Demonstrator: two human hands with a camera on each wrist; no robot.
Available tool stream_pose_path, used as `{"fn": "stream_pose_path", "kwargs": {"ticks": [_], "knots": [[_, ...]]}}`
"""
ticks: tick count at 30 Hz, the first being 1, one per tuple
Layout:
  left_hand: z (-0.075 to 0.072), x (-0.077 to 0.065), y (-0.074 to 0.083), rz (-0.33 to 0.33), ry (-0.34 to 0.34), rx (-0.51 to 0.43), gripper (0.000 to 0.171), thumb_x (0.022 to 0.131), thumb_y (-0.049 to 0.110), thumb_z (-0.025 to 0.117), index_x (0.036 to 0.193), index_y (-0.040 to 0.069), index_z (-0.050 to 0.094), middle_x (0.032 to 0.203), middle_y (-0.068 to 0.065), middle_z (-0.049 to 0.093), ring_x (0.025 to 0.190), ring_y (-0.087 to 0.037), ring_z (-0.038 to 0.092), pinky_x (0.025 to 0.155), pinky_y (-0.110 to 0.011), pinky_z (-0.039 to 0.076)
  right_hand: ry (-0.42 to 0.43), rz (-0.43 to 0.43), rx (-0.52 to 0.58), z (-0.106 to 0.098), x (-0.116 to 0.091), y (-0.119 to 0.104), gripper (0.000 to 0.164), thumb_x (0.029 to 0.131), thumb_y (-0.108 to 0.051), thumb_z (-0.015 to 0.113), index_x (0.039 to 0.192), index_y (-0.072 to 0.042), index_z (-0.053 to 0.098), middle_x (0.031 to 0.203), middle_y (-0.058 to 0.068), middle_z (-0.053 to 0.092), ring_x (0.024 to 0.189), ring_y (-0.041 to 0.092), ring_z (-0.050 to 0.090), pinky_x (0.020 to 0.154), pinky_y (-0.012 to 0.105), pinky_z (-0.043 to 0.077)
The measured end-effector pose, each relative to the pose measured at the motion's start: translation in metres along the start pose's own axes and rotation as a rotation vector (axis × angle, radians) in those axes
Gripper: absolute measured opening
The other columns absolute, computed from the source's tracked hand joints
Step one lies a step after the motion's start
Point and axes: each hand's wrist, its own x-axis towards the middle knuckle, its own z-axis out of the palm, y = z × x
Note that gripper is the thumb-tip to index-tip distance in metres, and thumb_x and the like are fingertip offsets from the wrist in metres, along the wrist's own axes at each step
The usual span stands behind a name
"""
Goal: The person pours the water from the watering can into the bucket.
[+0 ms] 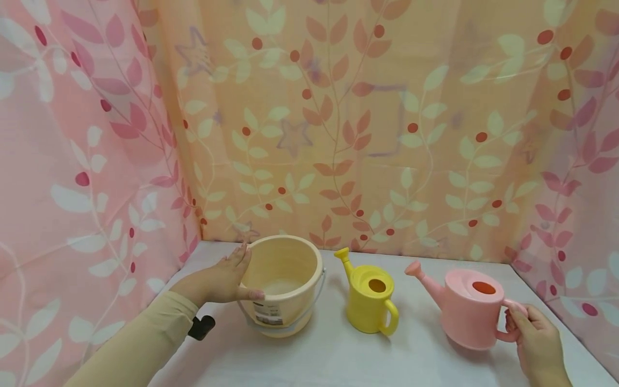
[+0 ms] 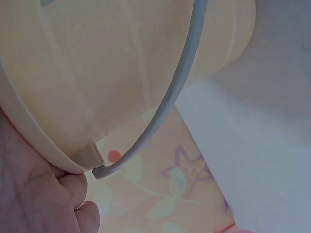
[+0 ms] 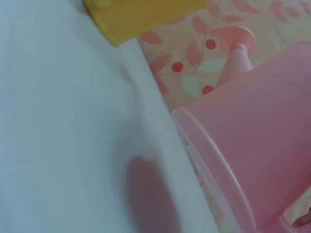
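Note:
At the left stands a cream plastic bucket (image 1: 295,312) with a grey bail handle (image 2: 167,97) and a label on its front. My left hand (image 1: 224,279) lies against the bucket's left rim, fingers stretched along it and thumb across the front. On the right, my right hand (image 1: 537,336) grips the handle of a pink watering can (image 1: 469,317), whose spout points left. The pink can's base (image 3: 218,170) appears slightly above the table in the right wrist view. Only a bit of the right hand shows there, at the lower right corner.
A yellow watering can (image 1: 369,301) stands between the bucket and the pink can, spout to the left. The white table (image 1: 333,360) is enclosed by a leaf-patterned curtain (image 1: 309,134) at the back and both sides. A black device sits on the left wrist.

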Motion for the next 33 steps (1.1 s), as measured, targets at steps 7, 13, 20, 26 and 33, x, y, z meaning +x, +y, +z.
{"fn": "stream_pose_path", "kwargs": {"ticks": [7,13,20,26,33], "knots": [[0.000,0.003,0.000,0.006,-0.002,0.001,0.119,0.071,0.074,0.050,0.142,-0.011,0.007,0.149,-0.027,-0.001,0.138,-0.037,0.001,0.107,-0.055,0.011,0.078,0.084,-0.080,-0.013,-0.012,0.014,0.017,0.089,-0.019,0.056,0.078,-0.007,0.059,0.065,0.003,0.045,0.058,0.014,0.045,0.051,0.027,0.053],[0.001,0.003,0.000,0.012,-0.002,-0.004,0.118,0.072,0.074,0.050,0.141,-0.011,0.008,0.149,-0.028,0.001,0.137,-0.038,0.002,0.107,-0.056,0.012,0.097,0.138,-0.106,-0.021,-0.020,0.023,0.021,0.090,-0.026,0.055,0.079,-0.010,0.062,0.065,0.002,0.047,0.062,0.012,0.044,0.049,0.022,0.045],[0.004,0.000,-0.008,0.013,0.013,0.005,0.119,0.071,0.075,0.050,0.141,-0.011,0.008,0.149,-0.027,-0.001,0.137,-0.038,0.002,0.107,-0.056,0.012,-0.024,0.141,-0.004,-0.034,-0.021,0.044,0.028,0.095,-0.030,0.043,0.087,-0.013,0.064,0.072,0.003,0.048,0.066,0.014,0.046,0.058,0.021,0.046],[0.001,0.000,-0.009,0.019,0.020,0.001,0.118,0.072,0.073,0.051,0.141,-0.012,0.008,0.149,-0.028,-0.001,0.137,-0.038,0.001,0.106,-0.057,0.011,-0.009,0.152,-0.129,-0.035,-0.016,0.045,0.032,0.096,-0.034,0.040,0.087,-0.015,0.064,0.075,0.000,0.051,0.069,0.012,0.046,0.058,0.020,0.045],[0.008,0.003,-0.011,0.026,0.042,-0.017,0.118,0.071,0.074,0.051,0.142,-0.011,0.007,0.149,-0.027,-0.004,0.137,-0.038,0.001,0.107,-0.056,0.012,0.008,0.140,-0.766,-0.031,-0.009,0.030,0.061,0.101,-0.037,0.018,0.078,0.009,0.051,0.077,-0.008,0.051,0.075,0.005,0.041,0.062,0.025,0.034]]}}
